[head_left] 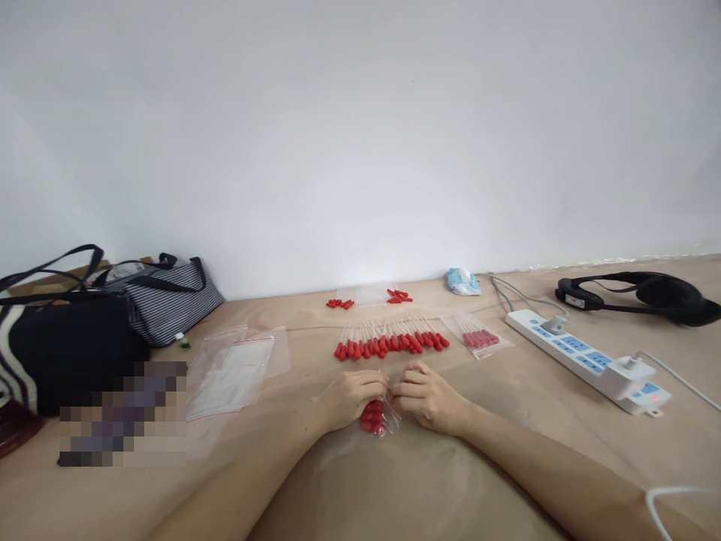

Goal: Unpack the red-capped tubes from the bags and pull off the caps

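Observation:
Near the table's front, my left hand (350, 400) grips the left side of a small clear plastic bag (393, 422). Inside the bag lie several red pieces (372, 418), stacked one above another. From the opposite side, my right hand (432, 400) pinches the bag's upper edge with curled fingers. The fingers partly hide the bag's top. Just beyond both hands, a row of thin pale sticks with red ends (388, 344) lies fanned out, red ends toward me. To its right is a filled clear bag (480, 338) with similar red-ended pieces.
Flat zip bags (233, 376) lie at left, beside a small green bottle (182, 342). More red-ended sticks (399, 296) lie near the wall. A power strip (580, 353), black headgear (636, 293) and blue tissue pack (463, 282) stand right. Striped (174, 300) and black bags (73, 353) sit left.

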Demonstrator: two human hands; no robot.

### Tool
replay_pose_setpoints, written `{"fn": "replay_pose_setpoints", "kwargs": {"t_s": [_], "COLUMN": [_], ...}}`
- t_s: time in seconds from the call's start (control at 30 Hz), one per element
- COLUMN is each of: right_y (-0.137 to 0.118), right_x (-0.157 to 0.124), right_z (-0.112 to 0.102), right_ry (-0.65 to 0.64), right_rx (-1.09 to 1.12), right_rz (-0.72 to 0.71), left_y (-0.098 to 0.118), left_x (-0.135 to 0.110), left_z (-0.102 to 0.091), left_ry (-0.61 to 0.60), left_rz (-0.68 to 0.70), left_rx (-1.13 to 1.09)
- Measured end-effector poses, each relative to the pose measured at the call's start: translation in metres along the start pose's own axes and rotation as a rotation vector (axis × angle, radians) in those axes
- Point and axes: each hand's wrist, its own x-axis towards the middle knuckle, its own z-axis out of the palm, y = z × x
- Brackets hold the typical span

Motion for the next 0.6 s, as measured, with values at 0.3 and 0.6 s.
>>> {"fn": "replay_pose_setpoints", "kwargs": {"t_s": [0.3, 0.6], "right_y": [-0.001, -0.002], "right_x": [0.003, 0.006], "right_z": [0.010, 0.006], "right_ry": [0.081, 0.010], "right_rx": [0.058, -0.051], "right_rz": [0.001, -0.037], "left_y": [0.001, 0.001], "left_x": [-0.001, -0.001], "left_z": [-0.002, -0.001], "left_ry": [-0.004, -0.068], "left_rz": [-0.082, -0.003], "left_rx": [-0.076, 0.021]}}
